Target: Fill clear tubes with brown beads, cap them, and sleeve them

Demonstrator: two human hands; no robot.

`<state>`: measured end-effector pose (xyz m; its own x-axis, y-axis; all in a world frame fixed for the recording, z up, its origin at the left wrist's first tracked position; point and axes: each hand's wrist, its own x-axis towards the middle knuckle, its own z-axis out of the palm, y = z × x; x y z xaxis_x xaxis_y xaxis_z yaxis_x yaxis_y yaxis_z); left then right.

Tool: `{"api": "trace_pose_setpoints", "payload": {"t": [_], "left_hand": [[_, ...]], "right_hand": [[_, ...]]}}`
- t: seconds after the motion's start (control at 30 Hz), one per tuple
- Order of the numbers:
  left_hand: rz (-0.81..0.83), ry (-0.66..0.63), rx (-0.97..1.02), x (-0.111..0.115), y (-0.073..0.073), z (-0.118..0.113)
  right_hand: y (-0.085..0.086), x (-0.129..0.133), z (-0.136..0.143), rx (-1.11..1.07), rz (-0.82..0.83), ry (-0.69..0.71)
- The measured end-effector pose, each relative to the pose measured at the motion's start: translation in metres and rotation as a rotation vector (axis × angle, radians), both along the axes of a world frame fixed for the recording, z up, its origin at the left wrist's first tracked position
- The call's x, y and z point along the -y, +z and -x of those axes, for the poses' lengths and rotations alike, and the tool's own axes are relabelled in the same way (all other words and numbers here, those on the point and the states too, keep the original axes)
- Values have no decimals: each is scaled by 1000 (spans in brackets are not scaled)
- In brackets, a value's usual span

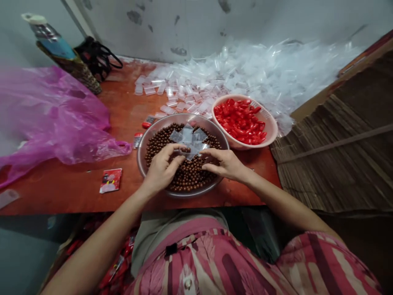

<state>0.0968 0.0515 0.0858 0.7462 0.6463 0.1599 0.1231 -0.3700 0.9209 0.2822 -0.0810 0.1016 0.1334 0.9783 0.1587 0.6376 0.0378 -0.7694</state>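
Observation:
A metal bowl (225, 143) full of brown beads (188, 176) stands near the table's front edge. Several small clear plastic pieces (188, 134) lie on the beads in its middle. My left hand (164, 166) is over the bowl's left part, thumb and index finger closed round a small clear case with brown beads in it (184, 150). Over the right part is my right hand (224, 164), its thumb and index finger apart, with the fingertips beside the clear pieces and nothing plainly between them.
A pink basket (270, 139) of red pieces (241, 121) stands behind right, before a heap of clear cases (245, 73). Stacked cardboard (337, 143) is at right. Left are a purple bag (61, 119), a bottle (53, 41) and a red packet (111, 180).

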Motion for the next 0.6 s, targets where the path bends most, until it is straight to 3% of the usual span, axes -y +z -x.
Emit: {"api": "trace_pose_setpoints", "payload": {"t": [0.07,0.2,0.27,0.37,0.47,0.6], "left_hand": [[66,-57,-15,1,-2,-1],[129,-46,-7,3,-4,-4],[208,-39,27,3,-3,-5],[374,-25,71,2,-2,-5],[561,-57,96,2,0,-4],[764,-5,162,3,3,-2]], "right_hand": [[4,7,-15,47,-2,-61],[16,19,-74,200,-97,-431],[19,22,-107,336,-38,-543],[17,19,-142,544,181,-527],[7,10,-151,687,364,-470],[-5,1,-150,736,362,-500]]}}
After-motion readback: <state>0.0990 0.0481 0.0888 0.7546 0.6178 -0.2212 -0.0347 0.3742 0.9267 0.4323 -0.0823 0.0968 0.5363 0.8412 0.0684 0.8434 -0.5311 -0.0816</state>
